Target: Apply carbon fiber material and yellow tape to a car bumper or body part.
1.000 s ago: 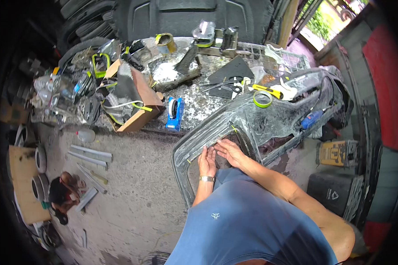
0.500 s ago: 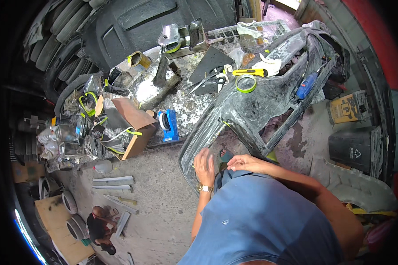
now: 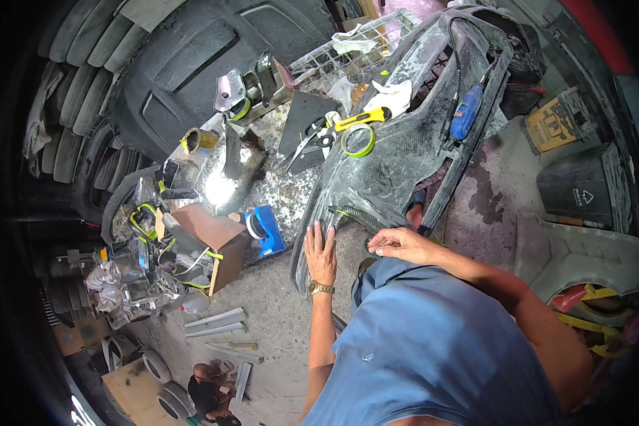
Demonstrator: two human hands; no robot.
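Note:
A large grey-white dusty car body part (image 3: 376,177), like a bumper shell with woven carbon-fibre patches, stretches in front of me. My left hand (image 3: 321,257), with a gold watch on the wrist, lies flat on its near left rim, fingers stretched. My right hand (image 3: 403,246) is beside the near edge with thumb and fingers pinched together; what they hold, if anything, is too small to make out. On the shell rest a roll of yellow-green tape (image 3: 358,140), a yellow utility knife (image 3: 363,118), a white glove (image 3: 390,98) and a blue rotary tool (image 3: 466,112). Scissors (image 3: 304,145) lie to their left.
On the left a cluttered bench carries a blue tape dispenser (image 3: 265,231), a cardboard box (image 3: 227,263) with carbon cloth, and a tin (image 3: 199,140). A black bin (image 3: 579,186) and a yellow box (image 3: 555,126) stand right. Another person (image 3: 209,390) crouches lower left.
My view has turned, shifting the bench and shell in the picture. My left hand has come down flat on the shell's rim. My right hand's fingers have curled into a pinch.

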